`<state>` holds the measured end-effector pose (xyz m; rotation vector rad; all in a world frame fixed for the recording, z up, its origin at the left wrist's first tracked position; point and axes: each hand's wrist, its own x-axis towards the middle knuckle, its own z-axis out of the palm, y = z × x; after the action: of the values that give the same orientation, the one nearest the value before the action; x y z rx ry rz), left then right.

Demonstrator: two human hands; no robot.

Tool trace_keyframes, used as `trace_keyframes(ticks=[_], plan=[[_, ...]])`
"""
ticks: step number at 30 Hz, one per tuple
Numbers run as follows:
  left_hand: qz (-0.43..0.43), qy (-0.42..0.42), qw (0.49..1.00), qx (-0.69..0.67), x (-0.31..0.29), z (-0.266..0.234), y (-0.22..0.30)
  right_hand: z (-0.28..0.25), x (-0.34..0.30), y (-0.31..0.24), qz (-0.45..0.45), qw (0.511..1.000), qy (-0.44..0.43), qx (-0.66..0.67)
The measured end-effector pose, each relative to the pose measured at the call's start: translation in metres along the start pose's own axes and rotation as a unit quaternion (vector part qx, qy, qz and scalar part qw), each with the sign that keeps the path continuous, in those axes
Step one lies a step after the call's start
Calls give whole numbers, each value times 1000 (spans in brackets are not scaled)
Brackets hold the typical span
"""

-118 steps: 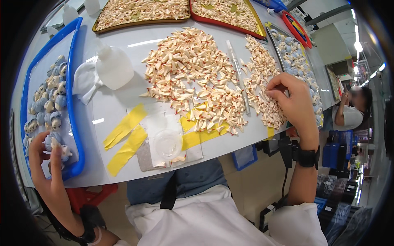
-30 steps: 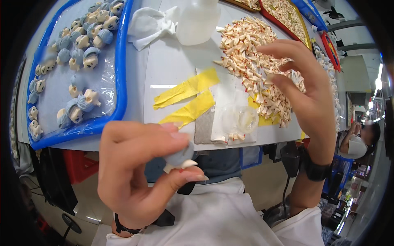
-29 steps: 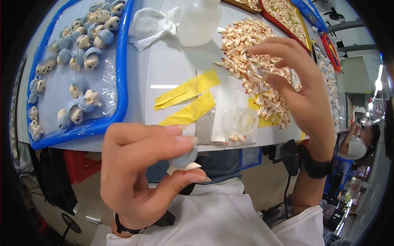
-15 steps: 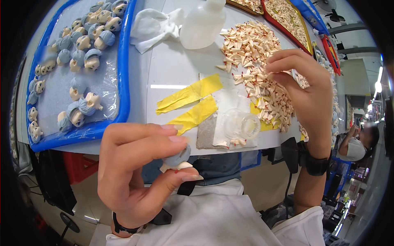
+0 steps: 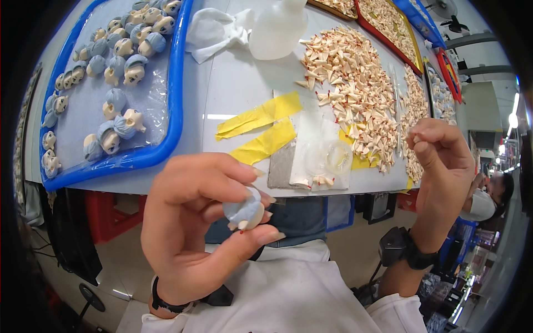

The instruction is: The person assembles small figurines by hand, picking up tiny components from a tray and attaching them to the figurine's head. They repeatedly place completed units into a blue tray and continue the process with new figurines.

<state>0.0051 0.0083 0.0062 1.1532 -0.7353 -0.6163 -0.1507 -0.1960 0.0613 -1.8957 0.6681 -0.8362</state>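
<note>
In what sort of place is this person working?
Probably a figurine workshop or factory: a blue tray holds blue-haired doll heads, a heap of red-tipped cream pieces lies on the worktable, and another person is visible at the far right.

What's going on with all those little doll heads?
A person's left hand holds a blue-haired doll head. The right hand is near a pile of small pale pieces, its fingers close together; whether they pinch one is hard to tell. More doll heads lie in the blue tray.
</note>
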Motion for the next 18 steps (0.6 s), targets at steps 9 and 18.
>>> trace_keyframes(ticks=[9, 18], plan=[[62, -150, 980, 116, 5, 2, 1, 44, -13, -12, -83, 989, -63, -106], [107, -159, 980, -55, 7, -9, -21, 51, -17, -14, -172, 945, -70, -270]])
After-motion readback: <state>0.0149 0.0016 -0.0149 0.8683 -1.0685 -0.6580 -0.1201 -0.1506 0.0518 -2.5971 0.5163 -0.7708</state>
